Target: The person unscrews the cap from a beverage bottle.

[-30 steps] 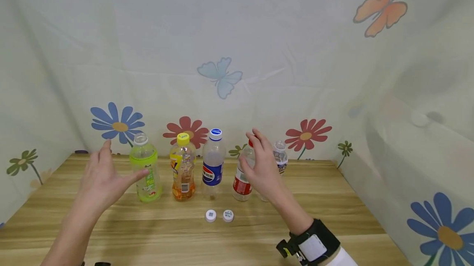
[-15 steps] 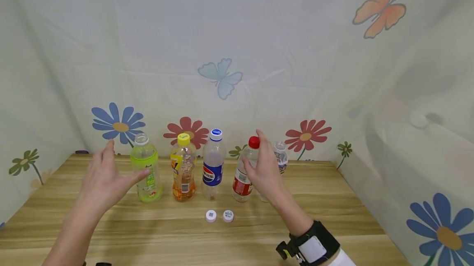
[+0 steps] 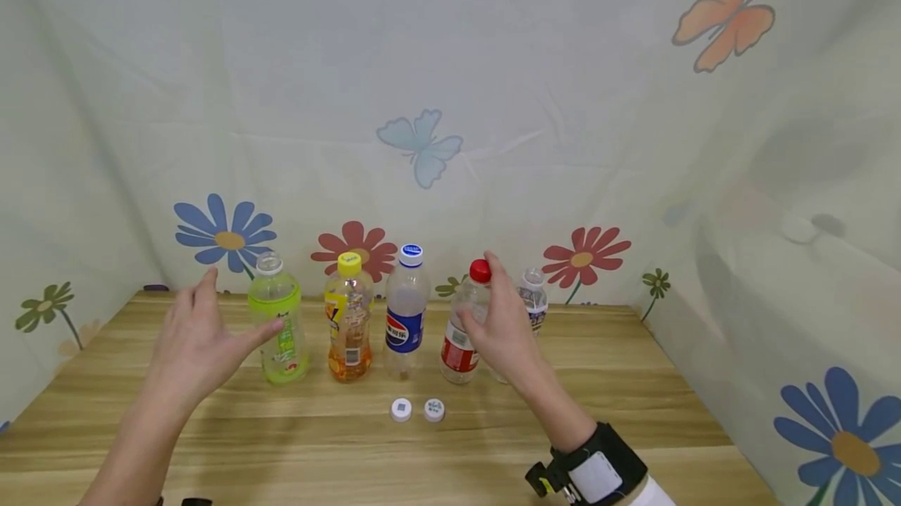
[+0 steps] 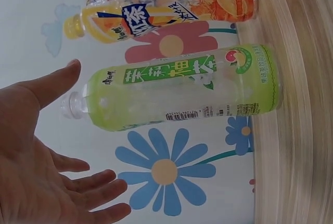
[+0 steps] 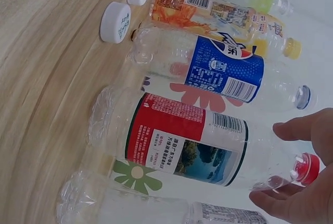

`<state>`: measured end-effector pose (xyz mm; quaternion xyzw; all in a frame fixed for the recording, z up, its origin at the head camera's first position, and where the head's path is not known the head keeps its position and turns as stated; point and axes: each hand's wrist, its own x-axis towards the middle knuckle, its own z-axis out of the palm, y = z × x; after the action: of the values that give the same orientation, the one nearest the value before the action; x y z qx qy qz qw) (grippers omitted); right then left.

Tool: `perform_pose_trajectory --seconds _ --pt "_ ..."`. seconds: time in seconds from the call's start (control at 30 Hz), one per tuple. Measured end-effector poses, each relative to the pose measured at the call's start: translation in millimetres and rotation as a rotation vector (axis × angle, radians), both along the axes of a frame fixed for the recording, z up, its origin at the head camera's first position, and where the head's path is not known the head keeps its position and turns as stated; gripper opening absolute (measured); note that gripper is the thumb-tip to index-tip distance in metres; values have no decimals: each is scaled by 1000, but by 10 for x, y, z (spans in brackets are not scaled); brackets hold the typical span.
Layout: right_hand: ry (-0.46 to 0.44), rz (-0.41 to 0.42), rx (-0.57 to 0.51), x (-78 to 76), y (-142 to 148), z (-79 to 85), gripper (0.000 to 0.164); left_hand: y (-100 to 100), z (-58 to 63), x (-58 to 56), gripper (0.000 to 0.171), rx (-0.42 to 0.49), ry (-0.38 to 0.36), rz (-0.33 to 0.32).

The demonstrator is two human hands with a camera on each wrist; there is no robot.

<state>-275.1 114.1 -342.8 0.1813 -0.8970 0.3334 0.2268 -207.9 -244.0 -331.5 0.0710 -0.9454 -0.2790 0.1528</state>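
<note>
My left hand (image 3: 193,338) is held with thumb and fingers spread beside the green-labelled bottle (image 3: 281,326), which stands upright without a cap. In the left wrist view, a gap shows between the palm and that bottle. My right hand (image 3: 503,326) is at the upper part of the red-capped bottle (image 3: 460,353), a clear bottle with a red and white label. In the right wrist view, its fingertips (image 5: 265,198) lie along the bottle's shoulder just below the red cap (image 5: 307,168), while the thumb (image 5: 292,128) stands off on the other side.
Between the hands stand a yellow-capped orange drink bottle (image 3: 348,326) and a blue-labelled bottle (image 3: 406,310). Two loose white caps, one left (image 3: 400,410) and one right (image 3: 433,410), lie in front. An uncapped clear bottle (image 3: 533,299) is partly behind my right hand.
My right hand's fingers came down from over the red cap to beside it, and the red-capped bottle shifted slightly left. The left hand stayed where it was.
</note>
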Motion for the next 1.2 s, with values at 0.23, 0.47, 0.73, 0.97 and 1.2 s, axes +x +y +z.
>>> perform_pose_trajectory --seconds 0.23,0.47,0.73,0.97,1.2 --pt "19 27 -25 24 4 8 91 6 15 24 128 -5 -3 21" --pt "-42 41 -160 92 12 23 96 39 37 61 127 -3 16 16" --pt "-7 66 -217 139 41 17 78 96 75 94 128 0 37 15" --pt "9 96 -252 212 73 48 72 128 97 125 128 2 61 5" --pt "20 118 -273 288 86 87 71 148 114 156 123 -11 58 -6"
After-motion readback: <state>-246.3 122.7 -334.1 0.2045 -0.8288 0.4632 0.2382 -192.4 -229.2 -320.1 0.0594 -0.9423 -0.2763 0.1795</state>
